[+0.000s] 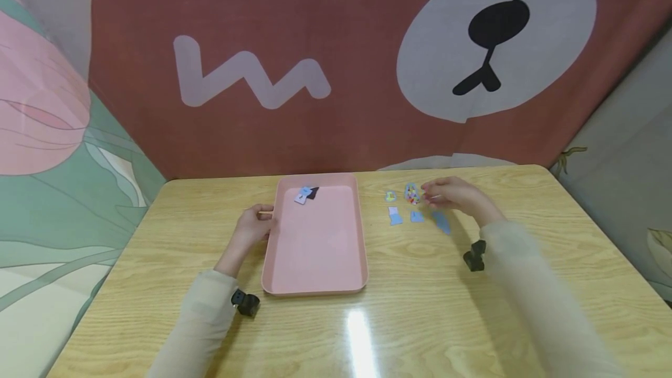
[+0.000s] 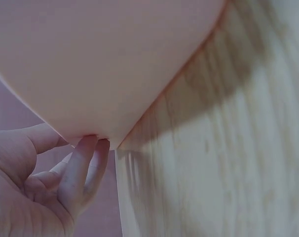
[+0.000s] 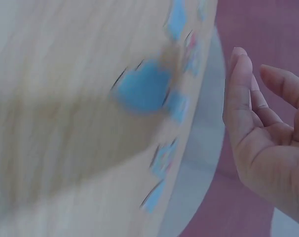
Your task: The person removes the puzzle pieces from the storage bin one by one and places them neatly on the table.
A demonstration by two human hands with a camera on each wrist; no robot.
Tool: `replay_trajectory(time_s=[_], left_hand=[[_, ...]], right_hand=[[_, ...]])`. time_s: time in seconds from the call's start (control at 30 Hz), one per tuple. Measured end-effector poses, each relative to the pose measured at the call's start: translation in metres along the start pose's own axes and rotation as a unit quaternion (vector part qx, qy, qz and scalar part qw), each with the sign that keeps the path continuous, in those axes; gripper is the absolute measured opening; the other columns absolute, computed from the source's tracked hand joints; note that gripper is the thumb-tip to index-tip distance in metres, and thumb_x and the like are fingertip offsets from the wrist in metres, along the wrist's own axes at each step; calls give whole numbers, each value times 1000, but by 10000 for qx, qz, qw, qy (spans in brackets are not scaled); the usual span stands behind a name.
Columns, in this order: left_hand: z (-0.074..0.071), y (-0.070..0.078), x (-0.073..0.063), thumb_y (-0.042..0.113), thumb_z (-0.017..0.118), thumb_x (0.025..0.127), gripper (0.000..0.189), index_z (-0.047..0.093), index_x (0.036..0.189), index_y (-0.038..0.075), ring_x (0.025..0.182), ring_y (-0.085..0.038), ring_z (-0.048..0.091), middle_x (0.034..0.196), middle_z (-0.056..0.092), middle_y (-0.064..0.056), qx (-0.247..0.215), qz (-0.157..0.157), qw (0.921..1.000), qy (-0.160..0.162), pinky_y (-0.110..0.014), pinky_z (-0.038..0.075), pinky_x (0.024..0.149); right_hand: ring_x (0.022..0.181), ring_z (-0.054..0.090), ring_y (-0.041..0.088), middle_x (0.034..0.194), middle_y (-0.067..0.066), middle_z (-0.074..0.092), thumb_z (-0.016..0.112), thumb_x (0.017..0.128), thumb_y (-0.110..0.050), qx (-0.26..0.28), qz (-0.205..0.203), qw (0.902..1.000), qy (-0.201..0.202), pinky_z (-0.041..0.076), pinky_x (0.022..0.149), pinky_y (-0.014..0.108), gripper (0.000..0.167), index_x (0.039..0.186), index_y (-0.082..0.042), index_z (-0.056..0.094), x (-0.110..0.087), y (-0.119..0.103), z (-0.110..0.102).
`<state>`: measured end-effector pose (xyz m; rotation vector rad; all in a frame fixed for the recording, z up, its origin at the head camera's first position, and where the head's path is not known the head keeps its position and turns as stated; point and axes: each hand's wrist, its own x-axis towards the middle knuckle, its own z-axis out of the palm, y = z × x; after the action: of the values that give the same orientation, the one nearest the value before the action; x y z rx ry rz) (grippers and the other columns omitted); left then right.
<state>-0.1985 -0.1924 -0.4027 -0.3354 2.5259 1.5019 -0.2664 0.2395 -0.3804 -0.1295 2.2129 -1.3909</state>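
A pink rectangular tray [image 1: 321,249] lies on the table, left of the middle. My left hand [image 1: 254,227] grips its left side, and in the left wrist view its fingertips [image 2: 85,148] bend against the tray's wall [image 2: 110,89]. Inside the tray's far left corner lies a small cluster of blue, pale and black flat pieces [image 1: 304,193]. Over the right part of the table is my right hand [image 1: 454,194], fingers slightly bent, thumb apart, nothing between them in the right wrist view. Beside and below it lie flat puzzle-like pieces: a multicoloured one [image 1: 412,193] and a plain blue one [image 1: 441,221].
Between tray and right hand lie a small yellow-green piece [image 1: 391,196], a pink-and-blue piece [image 1: 395,216] and another blue piece [image 1: 416,216]. A red-brown cloth [image 1: 357,139] with a bear print hangs behind the wooden table [image 1: 409,308].
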Motion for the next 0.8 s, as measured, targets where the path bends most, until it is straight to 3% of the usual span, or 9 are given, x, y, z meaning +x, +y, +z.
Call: replay_trajectory(time_s=[0.3,0.43,0.63,0.7,0.8], left_hand=[[3,-1,4,9,55,92,45,47,134,-5,95,-27,66,128,55,-31,212,71,9997,58,-28,59,71],[3,-2,6,8,55,92,45,47,134,-5,98,-28,66,128,56,-30,195,46,9998,76,-27,58,70],[4,-2,6,7,54,92,45,46,135,-5,104,-32,65,129,56,-31,53,26,9999,95,-28,60,73],[4,-2,6,6,53,92,45,47,135,-6,105,-33,64,129,56,-31,-3,49,9999,103,-29,60,74],[4,0,4,4,51,92,44,47,134,-7,103,-33,64,128,56,-32,-23,100,9999,102,-29,60,74]], right_hand=[[95,62,9,126,21,49,43,101,-14,447,-148,9988,-157,54,84,18,49,142,10,32,21,-43,35],[100,62,14,132,26,46,44,100,-12,592,-146,9981,-126,54,92,24,47,142,8,35,30,-61,55],[101,62,19,129,22,53,48,98,-10,796,14,9968,44,50,102,34,44,139,6,42,39,-88,85],[99,62,18,128,22,53,49,97,-8,864,26,9962,48,50,102,35,44,138,6,43,42,-96,95],[91,62,15,128,22,53,51,95,-5,887,38,9960,100,54,93,29,44,137,7,44,46,-106,107]])
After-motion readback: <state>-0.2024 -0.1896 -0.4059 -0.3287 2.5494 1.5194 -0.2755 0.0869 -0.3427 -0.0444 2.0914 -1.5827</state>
